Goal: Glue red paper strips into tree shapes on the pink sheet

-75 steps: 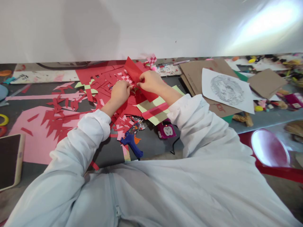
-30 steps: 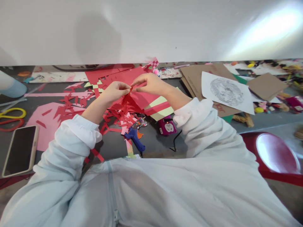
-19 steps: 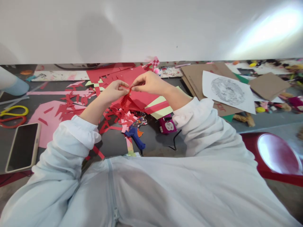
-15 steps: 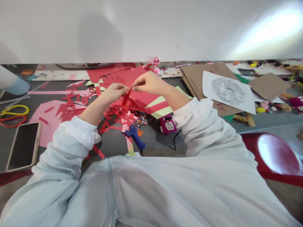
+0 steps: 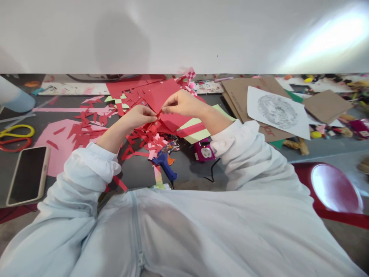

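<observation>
Over the heap of red paper scraps (image 5: pixel 138 140), both of my hands come close together with fingertips pinched. A thin red tassel (image 5: pixel 157 116) is between them, and its strands blend into the red paper behind. My left hand (image 5: pixel 140 116) is closed on its left side, thumb hidden from view in part. From the right, my right hand (image 5: pixel 182 103) pinches its upper end between thumb and index finger. A large red paper sheet (image 5: pixel 161 94) lies behind the hands. Below them rests a blue glue gun (image 5: pixel 166 165).
Right of the glue gun sits a purple power socket (image 5: pixel 204 152) with a black cable. Scissors (image 5: pixel 17 136), a phone (image 5: pixel 28 175) and pink paper (image 5: pixel 62 142) lie left. Cardboard (image 5: pixel 235 98) and a printed sheet (image 5: pixel 278 111) lie right. A white wall (image 5: pixel 184 38) rises behind.
The tassel's strands, hanging below my fingers before, are now mostly out of sight around my left fingers. Both hands have shifted very slightly.
</observation>
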{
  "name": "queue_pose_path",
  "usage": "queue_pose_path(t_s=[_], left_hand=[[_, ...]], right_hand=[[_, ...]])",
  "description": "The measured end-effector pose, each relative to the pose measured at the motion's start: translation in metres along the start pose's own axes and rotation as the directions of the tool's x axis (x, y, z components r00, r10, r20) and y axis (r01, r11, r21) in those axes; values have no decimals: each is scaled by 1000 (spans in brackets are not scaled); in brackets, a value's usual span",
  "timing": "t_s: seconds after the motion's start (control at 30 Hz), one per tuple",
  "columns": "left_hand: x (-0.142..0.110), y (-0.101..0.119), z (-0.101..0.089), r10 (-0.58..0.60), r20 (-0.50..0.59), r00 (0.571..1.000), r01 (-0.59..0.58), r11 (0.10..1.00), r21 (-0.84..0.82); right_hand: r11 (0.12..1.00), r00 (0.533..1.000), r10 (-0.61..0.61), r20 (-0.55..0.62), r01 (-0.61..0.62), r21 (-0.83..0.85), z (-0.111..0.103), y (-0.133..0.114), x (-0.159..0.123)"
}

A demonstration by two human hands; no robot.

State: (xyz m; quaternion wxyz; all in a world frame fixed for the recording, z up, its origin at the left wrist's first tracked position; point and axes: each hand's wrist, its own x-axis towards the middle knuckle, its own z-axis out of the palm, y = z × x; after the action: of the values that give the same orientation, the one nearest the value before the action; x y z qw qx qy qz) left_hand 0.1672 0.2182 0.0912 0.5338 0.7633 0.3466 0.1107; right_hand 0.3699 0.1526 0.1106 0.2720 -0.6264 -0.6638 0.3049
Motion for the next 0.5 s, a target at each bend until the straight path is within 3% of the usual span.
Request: queue_pose_path(t_s=[0.17, 0.3, 0.5], left_hand=[[-5, -2, -5, -20, 78, 997, 14, 997, 75], [-6, -4, -7, -119, 128, 985, 95, 979, 180], [-10, 4, 2, -2, -71, 997, 5, 999, 45]], right_hand=[[1000, 1000, -4, -12, 4, -10, -2, 6, 0], [1000, 1000, 13, -28, -13, -4, -2, 8, 0], [999, 998, -38, -39, 39, 19, 11, -1, -5]])
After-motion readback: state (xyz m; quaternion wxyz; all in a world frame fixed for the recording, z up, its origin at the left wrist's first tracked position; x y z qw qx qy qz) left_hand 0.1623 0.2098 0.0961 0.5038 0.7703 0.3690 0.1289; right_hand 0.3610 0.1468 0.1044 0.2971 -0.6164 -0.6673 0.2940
